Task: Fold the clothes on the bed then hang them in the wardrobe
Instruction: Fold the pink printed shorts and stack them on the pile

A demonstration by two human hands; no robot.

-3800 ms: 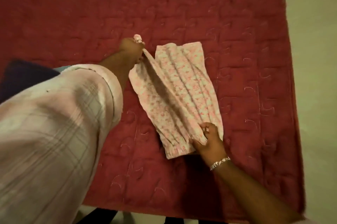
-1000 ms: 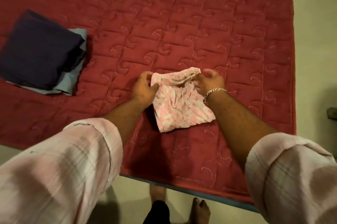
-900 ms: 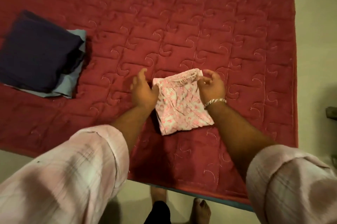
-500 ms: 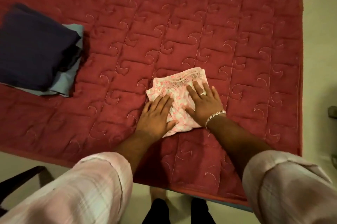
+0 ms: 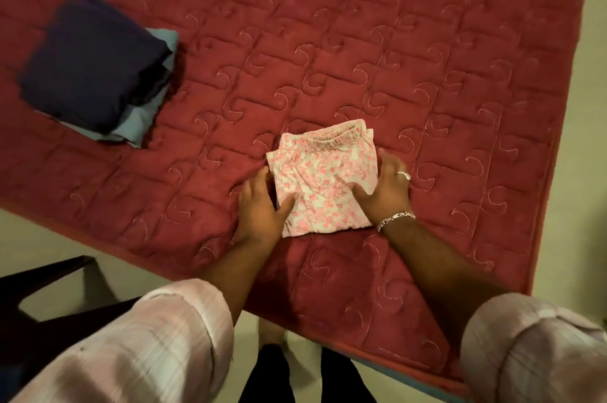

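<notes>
A folded pink floral garment (image 5: pixel 323 177) lies as a small square on the red quilted bed (image 5: pixel 361 41), its elastic waistband along the far edge. My left hand (image 5: pixel 259 205) holds its left side, with the thumb on top and the fingers along the edge. On the other side, my right hand (image 5: pixel 386 192), with a ring and a bracelet, holds the garment the same way. The fingertips of both hands are hidden by the cloth or by the hand itself.
A stack of folded clothes sits at the bed's far left, a dark navy piece (image 5: pixel 92 67) on a light blue one (image 5: pixel 141 120). Pale floor (image 5: pixel 584 140) runs along the bed's right and near edges. A dark chair (image 5: pixel 49 304) stands at lower left by my legs.
The long garment was folded into a small square. Half a second ago both palms pressed flat on top of it; now the hands have slid out to its left and right sides and hold it.
</notes>
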